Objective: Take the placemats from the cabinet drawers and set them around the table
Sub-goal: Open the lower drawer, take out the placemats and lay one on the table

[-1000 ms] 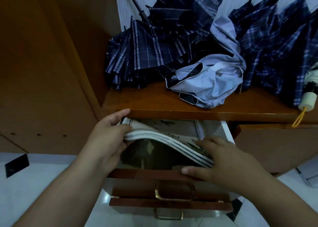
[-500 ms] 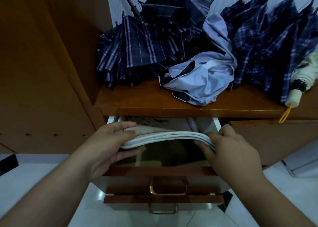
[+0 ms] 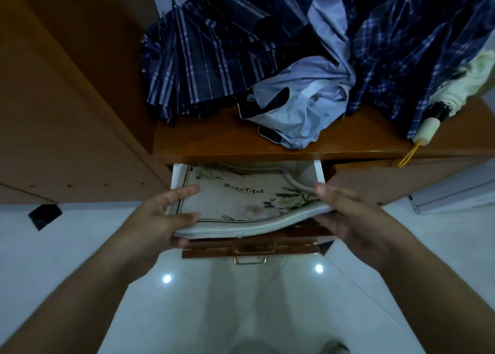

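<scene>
Placemats [image 3: 241, 198] hide the drawer [image 3: 177, 176] floor, and the top edge crops the umbrellas [image 3: 203, 58].

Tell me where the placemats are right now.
In the head view, the placemats are held mid-frame between the left hand and right hand, over the open drawer beneath the wooden shelf.

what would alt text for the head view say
A left hand and a right hand grip opposite edges of a sagging stack of floral placemats above an open drawer. Folded plaid umbrellas lie on the wooden shelf above it.
</scene>
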Action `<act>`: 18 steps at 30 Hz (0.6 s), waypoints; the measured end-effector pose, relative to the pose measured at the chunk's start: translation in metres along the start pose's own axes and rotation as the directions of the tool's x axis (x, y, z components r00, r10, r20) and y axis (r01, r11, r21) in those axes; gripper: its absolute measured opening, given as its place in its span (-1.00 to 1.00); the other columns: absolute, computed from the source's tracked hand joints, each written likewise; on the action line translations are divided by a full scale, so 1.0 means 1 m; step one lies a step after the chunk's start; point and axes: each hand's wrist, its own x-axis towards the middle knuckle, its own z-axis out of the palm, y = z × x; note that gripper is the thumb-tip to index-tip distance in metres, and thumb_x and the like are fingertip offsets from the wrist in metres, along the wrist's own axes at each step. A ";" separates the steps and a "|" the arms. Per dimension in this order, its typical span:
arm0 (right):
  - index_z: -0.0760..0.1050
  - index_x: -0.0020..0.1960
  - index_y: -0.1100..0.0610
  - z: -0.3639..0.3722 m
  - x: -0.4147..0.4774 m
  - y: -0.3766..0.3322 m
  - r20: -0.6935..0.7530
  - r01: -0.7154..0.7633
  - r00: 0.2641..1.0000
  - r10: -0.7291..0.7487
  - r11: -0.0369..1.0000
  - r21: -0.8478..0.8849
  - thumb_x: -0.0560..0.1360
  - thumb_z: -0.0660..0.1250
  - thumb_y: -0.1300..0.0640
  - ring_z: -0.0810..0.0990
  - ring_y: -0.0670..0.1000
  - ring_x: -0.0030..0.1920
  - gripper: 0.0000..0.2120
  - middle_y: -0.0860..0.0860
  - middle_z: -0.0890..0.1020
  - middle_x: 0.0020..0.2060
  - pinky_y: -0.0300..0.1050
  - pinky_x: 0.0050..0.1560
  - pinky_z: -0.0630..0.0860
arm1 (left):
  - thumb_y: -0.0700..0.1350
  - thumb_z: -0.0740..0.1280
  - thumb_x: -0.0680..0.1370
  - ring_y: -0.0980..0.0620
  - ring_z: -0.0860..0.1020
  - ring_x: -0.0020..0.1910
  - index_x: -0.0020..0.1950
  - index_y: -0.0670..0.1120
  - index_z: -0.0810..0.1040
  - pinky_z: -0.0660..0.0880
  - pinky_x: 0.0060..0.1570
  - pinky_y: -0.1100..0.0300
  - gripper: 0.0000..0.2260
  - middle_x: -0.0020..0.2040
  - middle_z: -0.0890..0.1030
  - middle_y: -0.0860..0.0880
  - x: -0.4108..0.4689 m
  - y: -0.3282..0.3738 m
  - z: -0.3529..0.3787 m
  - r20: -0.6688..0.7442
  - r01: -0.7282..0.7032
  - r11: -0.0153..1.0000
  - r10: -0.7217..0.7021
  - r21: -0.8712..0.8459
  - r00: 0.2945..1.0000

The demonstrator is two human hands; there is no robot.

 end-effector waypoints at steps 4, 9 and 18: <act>0.67 0.15 0.02 0.004 0.010 -0.005 -0.138 -0.175 0.978 0.158 0.976 -0.128 0.48 0.47 0.20 0.71 0.13 0.03 -0.75 0.12 0.69 0.11 -0.04 -0.04 0.67 | -0.32 0.40 0.54 0.02 0.71 -0.08 0.21 0.15 0.67 0.67 -0.22 0.07 -0.60 0.25 0.50 0.12 -0.012 -0.013 -0.005 0.028 0.030 0.998 -0.031 0.047 0.999; 0.64 0.16 -0.05 0.014 0.029 -0.004 -0.079 -0.319 0.947 0.311 0.889 -0.329 0.55 0.41 0.23 0.68 0.09 -0.03 -0.74 0.02 0.62 0.15 -0.13 -0.27 0.63 | -0.24 0.45 0.52 0.05 0.69 -0.12 -0.06 0.11 0.73 0.62 -0.24 0.16 -0.78 0.06 0.68 0.04 0.004 -0.022 -0.010 -0.110 0.098 0.967 -0.074 0.234 0.991; 0.54 0.39 -0.01 0.025 0.019 0.009 -0.152 -0.252 0.966 0.209 0.896 -0.367 0.58 0.32 0.39 0.55 0.03 0.28 -0.53 -0.06 0.52 0.32 -0.07 0.25 0.53 | -0.30 0.49 0.50 0.07 0.64 0.11 0.42 0.08 0.53 0.57 0.21 0.08 -0.45 0.18 0.60 0.12 0.009 -0.017 0.000 -0.105 0.117 0.989 -0.107 0.094 0.989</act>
